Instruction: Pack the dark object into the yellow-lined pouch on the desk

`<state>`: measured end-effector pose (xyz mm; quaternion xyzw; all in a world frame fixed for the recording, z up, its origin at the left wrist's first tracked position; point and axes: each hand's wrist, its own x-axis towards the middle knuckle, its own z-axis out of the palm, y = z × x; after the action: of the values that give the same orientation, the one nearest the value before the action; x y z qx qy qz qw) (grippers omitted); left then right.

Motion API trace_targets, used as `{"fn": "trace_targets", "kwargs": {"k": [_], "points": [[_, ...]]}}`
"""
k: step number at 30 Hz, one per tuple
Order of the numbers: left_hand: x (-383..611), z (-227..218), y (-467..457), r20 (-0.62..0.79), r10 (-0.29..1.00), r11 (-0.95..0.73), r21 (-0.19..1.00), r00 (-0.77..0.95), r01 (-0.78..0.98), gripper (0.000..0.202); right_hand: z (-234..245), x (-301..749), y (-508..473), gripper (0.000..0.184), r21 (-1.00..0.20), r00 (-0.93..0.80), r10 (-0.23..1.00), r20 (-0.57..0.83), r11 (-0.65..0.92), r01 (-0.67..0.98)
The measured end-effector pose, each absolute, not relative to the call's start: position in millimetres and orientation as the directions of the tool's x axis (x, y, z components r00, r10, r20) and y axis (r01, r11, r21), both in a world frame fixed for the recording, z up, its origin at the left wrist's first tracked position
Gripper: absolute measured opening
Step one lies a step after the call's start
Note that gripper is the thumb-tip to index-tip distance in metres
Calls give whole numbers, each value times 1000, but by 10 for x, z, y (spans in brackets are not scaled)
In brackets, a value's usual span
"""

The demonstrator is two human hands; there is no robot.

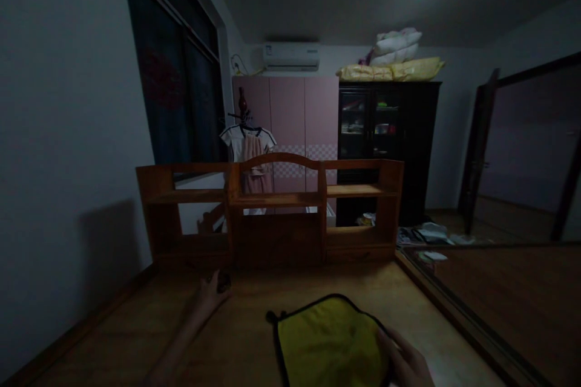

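Note:
My left hand [212,292] is closed around a small dark rounded object [224,282] close to the foot of the wooden shelf unit [279,239]; the dim light hides what kind it is. At the lower right, my right hand [406,360] grips the right edge of a yellow cloth [329,335] with black trim. The cloth is spread out fairly flat over the wooden desktop [245,326], and a small dark loop sticks out at its left corner. My right fingertips are partly hidden by the cloth.
A white wall [72,133] borders the desk on the left. Beyond the shelf unit stand a pink wardrobe [287,112] and a black cabinet [417,151]. Clothes [247,139] hang on a rack behind the shelves. Papers [431,233] lie past the desk's right edge.

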<state>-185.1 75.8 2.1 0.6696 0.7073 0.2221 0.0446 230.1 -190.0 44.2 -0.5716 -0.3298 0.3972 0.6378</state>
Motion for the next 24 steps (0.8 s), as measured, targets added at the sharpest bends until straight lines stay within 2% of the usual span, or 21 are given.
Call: {"fn": "trace_targets", "kwargs": {"k": [3, 7, 10, 12, 15, 20, 22, 24], "points": [[-1876, -13, 798, 241, 969, -53, 410, -51, 911, 72, 413, 2425, -1804, 54, -995, 487, 873, -21, 27, -93], [-1646, 164, 720, 390, 921, -206, 465, 9, 861, 66, 382, 2576, -1595, 52, -999, 438, 898, 43, 49, -1], [-1192, 426, 531, 502, 860, -383, 517, 91, 765, 66, 435, 2642, -1316, 49, -989, 417, 898, 138, 102, 106], [-820, 582, 361, 539, 825, -493, 541, 168, 681, 67, 520, 2660, -1079, 47, -974, 427, 880, 208, 144, 176], [-287, 643, 116, 564, 772, -620, 567, 293, 543, 73, 670, 2664, -696, 42, -941, 350, 886, 304, 223, 253], [286, 252, -48, 533, 801, -597, 683, 272, 420, 88, 732, 2615, -237, 47, -944, 310, 899, 308, 250, 213], [381, 96, -55, 480, 839, -543, 729, 256, 417, 87, 658, 2566, -173, 48, -946, 292, 904, 311, 264, 190], [417, 35, -79, 374, 894, -446, 792, 245, 418, 84, 550, 2506, -170, 49, -974, 283, 932, 224, 216, 61]]}}
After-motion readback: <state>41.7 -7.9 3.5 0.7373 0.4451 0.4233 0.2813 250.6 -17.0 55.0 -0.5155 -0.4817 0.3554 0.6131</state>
